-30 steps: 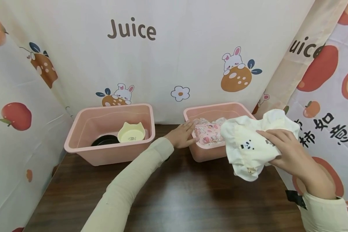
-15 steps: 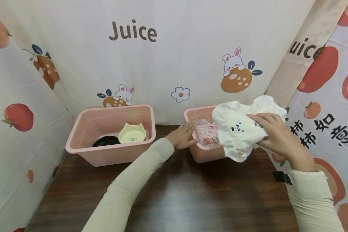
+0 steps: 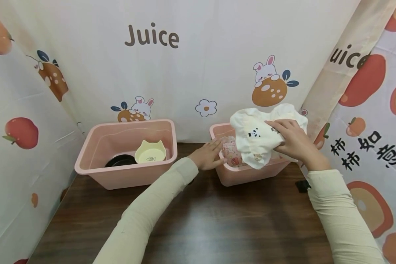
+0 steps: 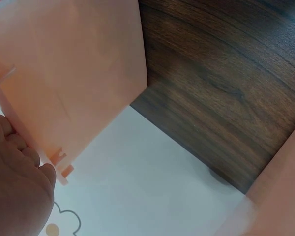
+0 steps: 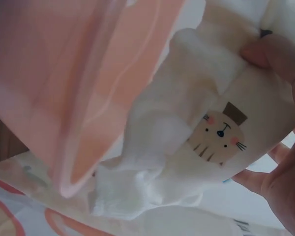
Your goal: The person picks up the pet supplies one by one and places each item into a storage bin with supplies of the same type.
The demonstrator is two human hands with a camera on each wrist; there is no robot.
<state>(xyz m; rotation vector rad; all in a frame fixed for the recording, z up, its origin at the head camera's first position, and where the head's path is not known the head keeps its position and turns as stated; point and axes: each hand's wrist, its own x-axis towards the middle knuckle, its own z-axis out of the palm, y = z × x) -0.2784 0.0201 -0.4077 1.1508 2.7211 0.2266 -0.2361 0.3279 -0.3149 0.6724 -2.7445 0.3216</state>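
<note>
My right hand [image 3: 292, 141] grips a white ruffle-edged cloth piece [image 3: 255, 145], printed with small animal faces, and holds it over the right pink bin [image 3: 226, 178]. In the right wrist view, the thumb lies on one side of the white cloth piece [image 5: 187, 147] and fingers show at its lower edge, beside the bin wall [image 5: 44, 88]. Under it, a pink printed ruffled cloth piece [image 3: 230, 148] lies in the bin, partly covered. My left hand [image 3: 206, 156] rests with extended fingers on that bin's left rim; the left wrist view shows the hand [image 4: 19, 177] along the rim.
To the left on the dark wooden table [image 3: 198, 227] stands another pink bin [image 3: 125, 179]. It holds a pale yellow cat-eared bowl [image 3: 150, 152] and a black round dish [image 3: 120, 160]. A printed curtain [image 3: 198, 73] hangs close behind both bins.
My right hand has moved left with the white ruffled cloth piece, bringing it over the right bin and covering more of the pink cloth. My left hand has stayed at the rim.
</note>
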